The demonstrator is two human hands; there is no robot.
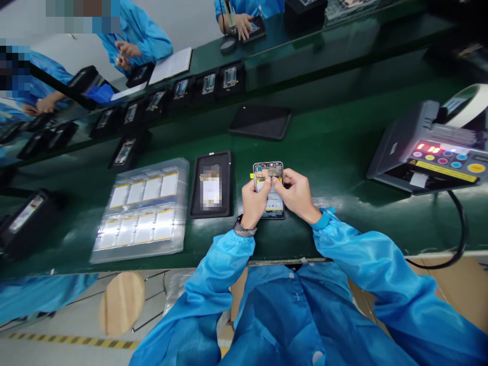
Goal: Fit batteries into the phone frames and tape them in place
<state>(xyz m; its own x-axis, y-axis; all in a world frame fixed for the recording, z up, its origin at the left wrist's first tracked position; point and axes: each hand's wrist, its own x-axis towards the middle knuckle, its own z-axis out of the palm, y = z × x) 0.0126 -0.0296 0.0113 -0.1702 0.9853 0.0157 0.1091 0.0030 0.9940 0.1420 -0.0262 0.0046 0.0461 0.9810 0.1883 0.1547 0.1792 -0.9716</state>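
An opened phone (275, 212) lies in front of me on the green bench, its circuit board showing at the top and a white battery (273, 201) below. My left hand (254, 204) grips the phone's left side, with the thumb bent over onto the battery's upper edge. From the right, my right hand (299, 197) grips the other side, and its thumb presses close to the left one. Both hands are closed; their lower fingers are partly hidden. A yellow tab (252, 176) sticks out at the phone's left edge.
Left of the hands sits a black tray (193, 203) with another phone in it. Beside it is a clear plastic tray (179, 244) of batteries. A black tray (261, 122) lies ahead. A tape dispenser (400, 147) stands right. Co-workers' hands (244, 26) work across the bench.
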